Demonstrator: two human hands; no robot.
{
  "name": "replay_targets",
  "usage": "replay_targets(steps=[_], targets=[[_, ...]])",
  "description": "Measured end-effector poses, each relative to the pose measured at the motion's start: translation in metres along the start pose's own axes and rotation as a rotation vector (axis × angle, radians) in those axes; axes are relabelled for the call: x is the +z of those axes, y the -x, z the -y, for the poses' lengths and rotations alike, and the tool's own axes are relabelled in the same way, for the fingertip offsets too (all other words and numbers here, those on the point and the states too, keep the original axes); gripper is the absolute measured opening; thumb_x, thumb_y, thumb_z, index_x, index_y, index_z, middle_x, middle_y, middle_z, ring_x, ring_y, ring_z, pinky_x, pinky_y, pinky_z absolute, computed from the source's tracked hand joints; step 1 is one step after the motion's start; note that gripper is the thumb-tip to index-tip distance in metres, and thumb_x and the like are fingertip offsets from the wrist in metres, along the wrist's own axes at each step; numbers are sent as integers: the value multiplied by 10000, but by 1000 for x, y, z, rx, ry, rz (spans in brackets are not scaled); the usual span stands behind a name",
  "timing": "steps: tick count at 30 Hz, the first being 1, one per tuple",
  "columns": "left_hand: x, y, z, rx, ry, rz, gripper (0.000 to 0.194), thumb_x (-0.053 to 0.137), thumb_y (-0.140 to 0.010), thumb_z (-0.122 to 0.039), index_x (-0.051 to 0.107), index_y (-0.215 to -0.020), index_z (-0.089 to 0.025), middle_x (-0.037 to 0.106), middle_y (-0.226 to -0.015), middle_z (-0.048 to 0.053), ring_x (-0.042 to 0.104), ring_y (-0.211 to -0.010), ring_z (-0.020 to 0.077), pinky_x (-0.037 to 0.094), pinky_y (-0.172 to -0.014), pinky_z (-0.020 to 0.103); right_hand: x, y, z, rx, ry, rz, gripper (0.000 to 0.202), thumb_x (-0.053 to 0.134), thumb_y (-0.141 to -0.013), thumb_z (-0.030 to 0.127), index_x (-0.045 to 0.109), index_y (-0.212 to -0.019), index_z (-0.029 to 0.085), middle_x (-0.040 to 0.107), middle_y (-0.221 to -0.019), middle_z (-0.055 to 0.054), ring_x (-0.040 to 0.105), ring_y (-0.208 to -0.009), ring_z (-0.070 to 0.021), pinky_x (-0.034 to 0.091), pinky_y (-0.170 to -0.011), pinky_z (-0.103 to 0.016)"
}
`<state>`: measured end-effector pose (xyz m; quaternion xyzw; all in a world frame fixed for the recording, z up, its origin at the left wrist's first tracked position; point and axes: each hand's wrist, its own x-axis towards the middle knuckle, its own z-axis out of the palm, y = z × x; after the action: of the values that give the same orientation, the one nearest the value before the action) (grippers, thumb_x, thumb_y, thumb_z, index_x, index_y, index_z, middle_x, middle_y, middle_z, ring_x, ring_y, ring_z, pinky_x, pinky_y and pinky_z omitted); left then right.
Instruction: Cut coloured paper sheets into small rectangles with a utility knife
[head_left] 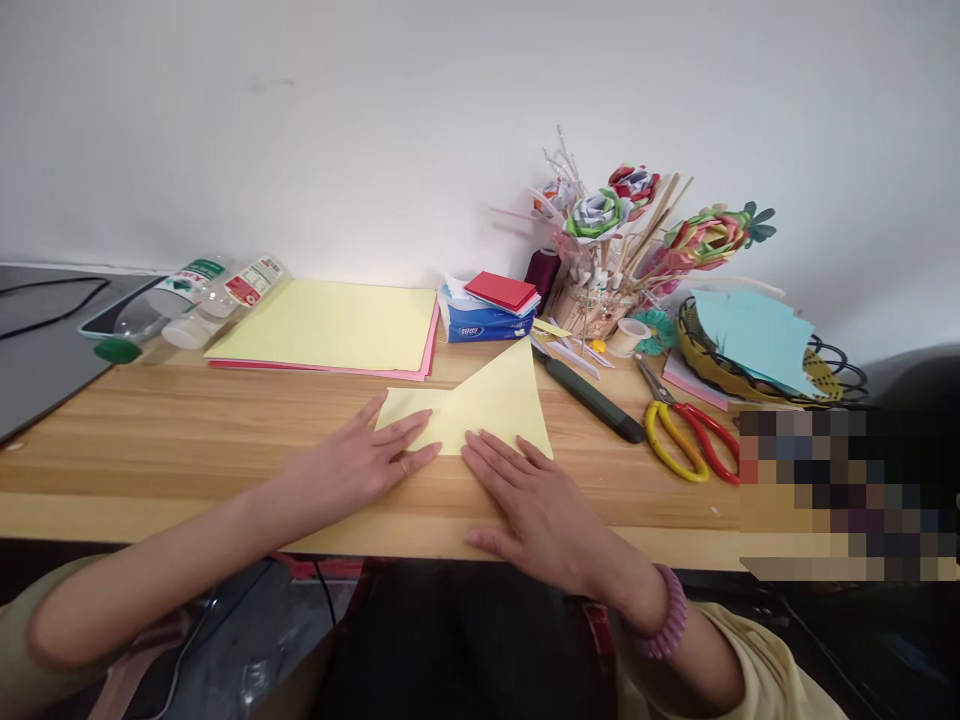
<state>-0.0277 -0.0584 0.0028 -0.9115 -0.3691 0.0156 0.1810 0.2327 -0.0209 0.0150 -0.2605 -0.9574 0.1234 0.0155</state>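
Observation:
A folded sheet of pale yellow paper (499, 405) lies on the wooden table (300, 420), one part forming a triangle that points away from me. My left hand (379, 450) rests on its left part, fingers spread and a ring on one of them. On the lower right edge lie the outstretched fingers of my right hand (532, 500), flat on the paper, the thumb apart on the wood. Neither hand grips anything. A dark green utility knife (592, 400) lies just right of the paper.
Scissors (686, 430) with yellow and red handles lie at the right, before a basket (720, 365) holding blue paper. Behind stand paper flowers (600, 215) and a tissue pack (480, 320). Stacked coloured paper (337, 325), plastic bottles (225, 290) and a laptop (45, 340) are at the left.

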Motion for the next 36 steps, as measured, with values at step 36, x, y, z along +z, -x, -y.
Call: replay_targets(steps=[36], targets=[[11, 54, 6, -100, 132, -59, 514, 354, -904, -92, 366, -1398, -238, 465, -1398, 16, 380, -1320, 156, 197, -1127, 375, 0, 61, -44, 139, 215, -200, 657, 375, -906, 549, 323, -1419, 140, 344, -1460, -113, 290, -1358, -222, 321, -1063, -479]])
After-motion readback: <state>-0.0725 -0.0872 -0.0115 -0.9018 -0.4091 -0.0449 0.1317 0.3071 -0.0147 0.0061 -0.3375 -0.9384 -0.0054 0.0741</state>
